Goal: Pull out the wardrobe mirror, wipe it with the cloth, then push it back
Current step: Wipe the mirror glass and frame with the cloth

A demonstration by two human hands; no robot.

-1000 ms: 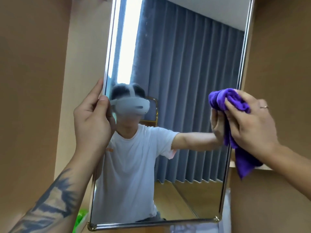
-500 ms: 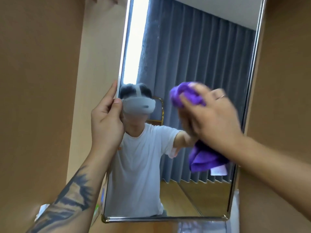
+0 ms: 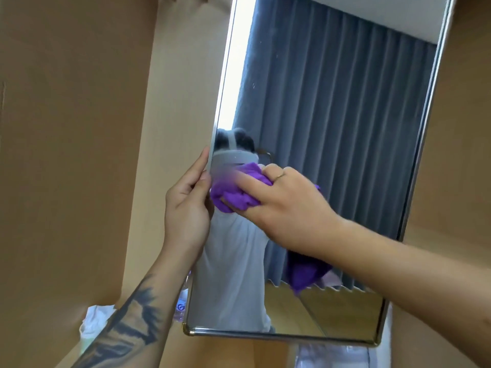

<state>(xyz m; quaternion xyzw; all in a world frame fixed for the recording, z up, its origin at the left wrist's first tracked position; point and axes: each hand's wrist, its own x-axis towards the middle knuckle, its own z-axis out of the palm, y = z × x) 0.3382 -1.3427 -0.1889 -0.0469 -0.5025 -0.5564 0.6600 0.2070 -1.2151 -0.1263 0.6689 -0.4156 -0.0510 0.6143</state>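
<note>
The tall wardrobe mirror [image 3: 332, 134] with a thin metal frame stands pulled out between brown wardrobe panels. My left hand [image 3: 187, 205] grips its left edge at mid height, thumb on the glass side. My right hand [image 3: 284, 205] presses a bunched purple cloth [image 3: 236, 191] against the glass, close to the left edge and nearly touching my left thumb. A tail of the cloth hangs below my right wrist. The glass reflects a grey curtain and a person in a white shirt.
Brown wardrobe panels [image 3: 69, 155] close in on the left and on the right [image 3: 459, 155]. White crumpled items [image 3: 93, 322] and a plastic bottle [image 3: 182, 305] lie low behind the mirror's left side. The mirror's bottom corners have brass caps [image 3: 190, 332].
My right hand has swept the purple cloth across the glass from the right edge to the left edge. My left hand has kept its grip on the frame.
</note>
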